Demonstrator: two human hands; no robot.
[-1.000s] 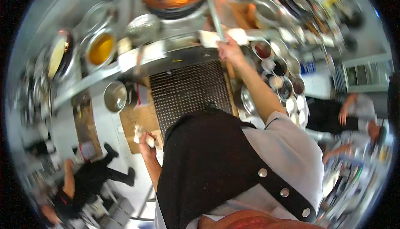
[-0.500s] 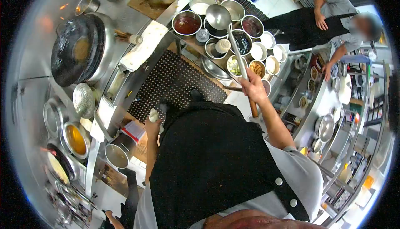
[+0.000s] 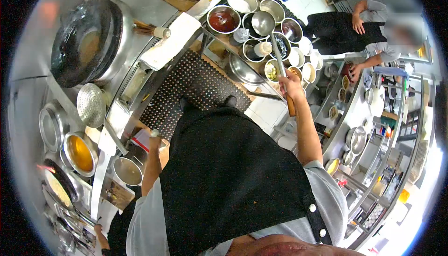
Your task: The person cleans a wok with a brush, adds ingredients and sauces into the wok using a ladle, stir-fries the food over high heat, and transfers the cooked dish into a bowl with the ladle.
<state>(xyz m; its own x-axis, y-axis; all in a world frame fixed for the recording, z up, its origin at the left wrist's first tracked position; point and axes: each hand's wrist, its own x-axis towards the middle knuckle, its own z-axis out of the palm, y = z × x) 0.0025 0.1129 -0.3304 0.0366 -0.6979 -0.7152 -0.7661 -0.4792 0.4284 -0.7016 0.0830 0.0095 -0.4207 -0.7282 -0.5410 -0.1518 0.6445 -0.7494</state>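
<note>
My right hand (image 3: 291, 86) is wrapped round the handle of a long steel ladle (image 3: 263, 24) with a wooden grip end. The ladle's bowl hangs over the cluster of sauce pots, near a pot of dark liquid (image 3: 281, 46); whether it touches anything I cannot tell. A pot of red sauce (image 3: 223, 19) and a cream-topped squeeze bottle (image 3: 262, 49) are close by. Low at the left, my left hand (image 3: 154, 143) is closed on a small whitish thing (image 3: 154, 133), perhaps a crumpled cloth, beside the stove edge. The fingers hide most of it.
A large black wok (image 3: 86, 44) sits on the stove at the left, with a perforated skimmer (image 3: 91, 105) and a bowl of orange liquid (image 3: 80, 152) below. A co-worker (image 3: 345, 30) stands at the right by the shelves. A black rubber mat (image 3: 196, 81) covers the floor.
The view has shifted a little. My right hand and the ladle have moved rightward, its bowl appearing lower over the pots. My left hand has moved left toward the stove edge.
</note>
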